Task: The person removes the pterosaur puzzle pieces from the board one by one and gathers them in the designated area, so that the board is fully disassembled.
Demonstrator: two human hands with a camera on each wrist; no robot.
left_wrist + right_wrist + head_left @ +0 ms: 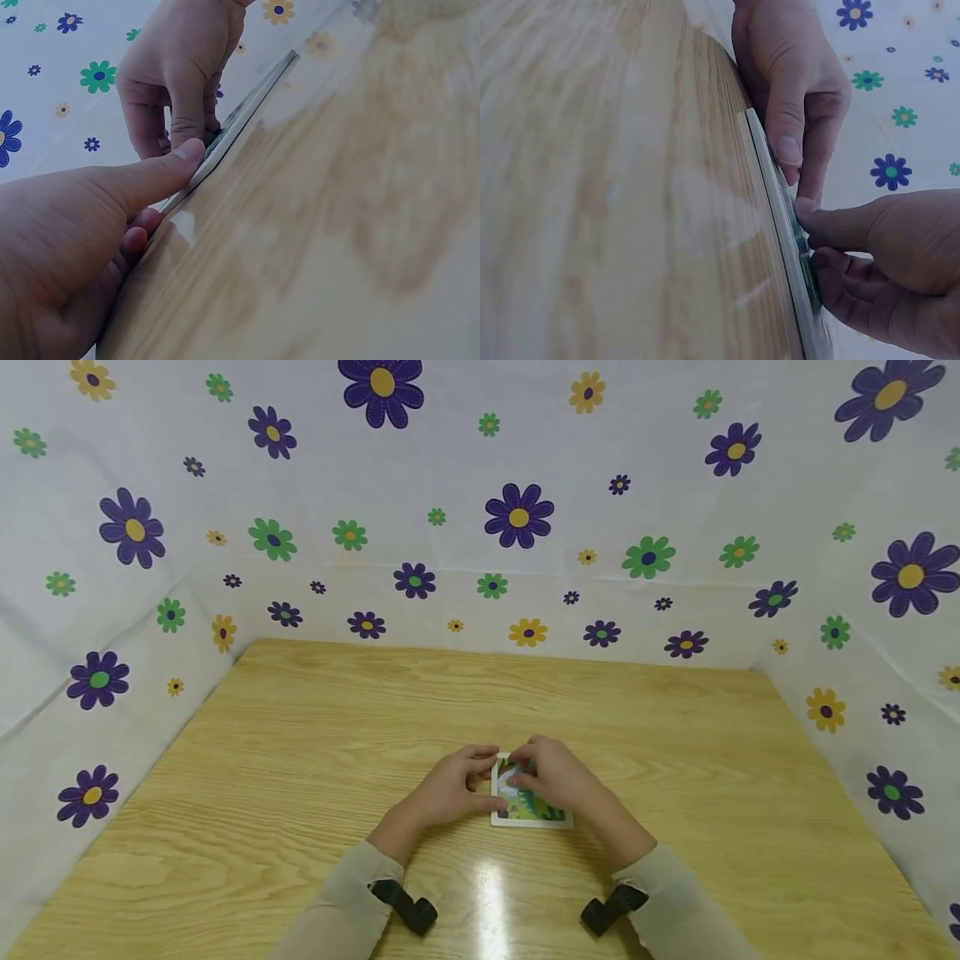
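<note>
A small, flat picture board (532,816) with a white border and a green and blue picture lies on the table in the head view. My left hand (452,785) grips its left side, the thumb over the near left corner and the fingers at the far one. Over the picture is my right hand (558,772), its thumb and fingers bent down onto the surface. Whether they pinch a loose piece is hidden. Seen edge-on in the right wrist view, the board (780,217) has my right hand (900,262) against its picture side.
A wood-grain table (300,718) surrounds the board. White cloth (450,468) with purple, green and yellow flowers rises at the back and both sides. Black straps with small devices (422,916) sit on both sleeved wrists.
</note>
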